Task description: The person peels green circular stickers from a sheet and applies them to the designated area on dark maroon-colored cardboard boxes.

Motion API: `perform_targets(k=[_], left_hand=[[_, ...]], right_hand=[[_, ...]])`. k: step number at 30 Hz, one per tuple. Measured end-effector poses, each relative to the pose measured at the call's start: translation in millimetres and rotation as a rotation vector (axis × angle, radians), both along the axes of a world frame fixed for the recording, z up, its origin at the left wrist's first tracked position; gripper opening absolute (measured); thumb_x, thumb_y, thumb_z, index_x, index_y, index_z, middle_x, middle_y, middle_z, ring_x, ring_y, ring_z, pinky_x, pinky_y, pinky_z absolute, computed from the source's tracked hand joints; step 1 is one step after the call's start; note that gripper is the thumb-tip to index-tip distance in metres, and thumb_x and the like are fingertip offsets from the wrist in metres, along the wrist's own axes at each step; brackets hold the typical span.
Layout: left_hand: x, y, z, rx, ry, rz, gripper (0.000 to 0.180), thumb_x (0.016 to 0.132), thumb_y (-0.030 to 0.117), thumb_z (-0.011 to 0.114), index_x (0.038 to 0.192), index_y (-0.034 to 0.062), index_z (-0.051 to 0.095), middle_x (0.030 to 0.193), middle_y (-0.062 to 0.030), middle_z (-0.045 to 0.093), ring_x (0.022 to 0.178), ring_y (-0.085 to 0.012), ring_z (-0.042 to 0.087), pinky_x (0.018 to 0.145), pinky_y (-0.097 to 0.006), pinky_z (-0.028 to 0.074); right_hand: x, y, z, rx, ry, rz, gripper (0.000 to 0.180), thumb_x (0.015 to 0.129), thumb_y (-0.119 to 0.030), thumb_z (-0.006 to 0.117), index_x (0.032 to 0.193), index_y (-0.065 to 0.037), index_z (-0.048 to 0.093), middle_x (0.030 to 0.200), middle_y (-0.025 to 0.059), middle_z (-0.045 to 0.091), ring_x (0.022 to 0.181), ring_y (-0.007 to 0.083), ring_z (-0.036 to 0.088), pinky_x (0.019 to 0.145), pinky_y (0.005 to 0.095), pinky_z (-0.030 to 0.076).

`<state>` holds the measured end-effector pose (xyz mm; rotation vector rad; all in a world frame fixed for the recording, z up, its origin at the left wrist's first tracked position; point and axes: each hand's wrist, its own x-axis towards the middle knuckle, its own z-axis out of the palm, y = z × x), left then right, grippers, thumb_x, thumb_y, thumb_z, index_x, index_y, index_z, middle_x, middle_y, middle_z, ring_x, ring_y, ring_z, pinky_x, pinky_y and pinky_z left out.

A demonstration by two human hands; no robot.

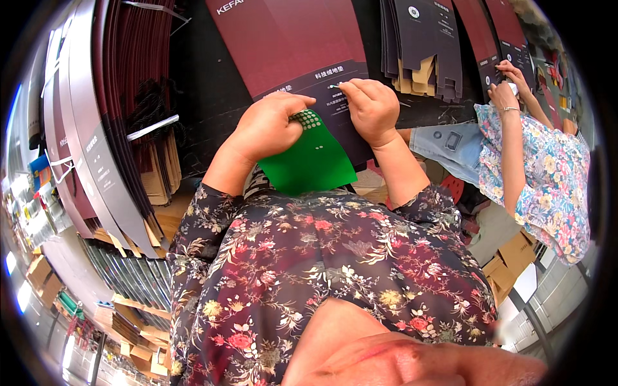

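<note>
My left hand [270, 128] is closed on the upper edge of a green sticker sheet [309, 164], thumb and fingers pinching it. Rows of small round pale stickers [310, 119] show by the fingers, and a couple more sit lower on the sheet. My right hand [372, 109] pinches a tiny pale sticker [334, 86] between thumb and forefinger. Both hands are over the lower, dark-printed part of a flat maroon and dark-grey cardboard sleeve [290, 42], which lies on a black table. Whether the right fingertips touch the cardboard, I cannot tell.
Bundled maroon and grey cardboard sleeves [138, 83] stand at the left, tied with pale straps. More dark flattened cartons [425, 45] lie at the back right. At far right a co-worker in a floral top [541, 167] handles another maroon sleeve [477, 38]. Brown boxes [512, 260] are below.
</note>
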<state>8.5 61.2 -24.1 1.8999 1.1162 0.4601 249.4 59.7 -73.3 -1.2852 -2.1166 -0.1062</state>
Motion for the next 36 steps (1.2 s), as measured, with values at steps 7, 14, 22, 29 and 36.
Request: perform_targets(k=[7, 14, 22, 29, 36], left_hand=[[14.1, 0.6, -3.5, 0.066, 0.023, -0.057, 0.014, 0.073, -0.001, 0.056, 0.083, 0.0012, 0.065, 0.117, -0.0092, 0.070, 0.108, -0.0302, 0.064, 0.094, -0.039, 0.051], [19.5, 4.3, -9.5, 0.086, 0.031, -0.088, 0.012, 0.073, 0.001, 0.056, 0.081, 0.0021, 0.065, 0.119, -0.0084, 0.070, 0.105, -0.0308, 0.064, 0.091, -0.041, 0.052], [27.3, 9.8, 2.7, 0.080, 0.183, -0.107, 0.012, 0.073, 0.004, 0.057, 0.081, 0.0027, 0.065, 0.136, -0.0073, 0.061, 0.109, -0.0304, 0.062, 0.089, -0.042, 0.052], [30.1, 8.6, -2.2, 0.118, 0.246, -0.081, 0.012, 0.072, 0.006, 0.056, 0.081, 0.0033, 0.064, 0.136, -0.0064, 0.061, 0.112, -0.0301, 0.062, 0.088, -0.043, 0.053], [26.8, 6.0, 1.3, 0.117, 0.234, -0.097, 0.011, 0.072, 0.007, 0.057, 0.080, 0.0032, 0.064, 0.134, -0.0042, 0.062, 0.103, -0.0296, 0.063, 0.086, -0.042, 0.054]], right_hand=[[-3.2, -1.7, -1.1, -0.003, -0.035, 0.010, 0.018, 0.074, -0.009, 0.068, 0.091, -0.013, 0.073, 0.089, -0.0016, 0.070, 0.080, 0.0180, 0.067, 0.066, 0.0324, 0.051], [-2.1, -0.5, -1.7, 0.006, -0.056, 0.010, 0.020, 0.073, -0.009, 0.067, 0.092, -0.012, 0.073, 0.090, -0.0014, 0.069, 0.081, 0.0179, 0.067, 0.066, 0.0323, 0.052], [-4.7, -2.2, -3.7, 0.012, -0.075, 0.014, 0.018, 0.074, -0.012, 0.065, 0.091, -0.012, 0.072, 0.091, -0.0014, 0.069, 0.082, 0.0176, 0.067, 0.066, 0.0322, 0.052], [-9.5, -4.6, -1.2, 0.016, -0.073, 0.009, 0.017, 0.077, -0.014, 0.064, 0.092, -0.012, 0.072, 0.092, -0.0011, 0.069, 0.083, 0.0177, 0.067, 0.067, 0.0319, 0.052], [-12.4, -7.4, -3.6, 0.034, -0.067, 0.002, 0.017, 0.077, -0.014, 0.063, 0.092, -0.012, 0.072, 0.092, -0.0012, 0.069, 0.084, 0.0178, 0.066, 0.067, 0.0323, 0.052]])
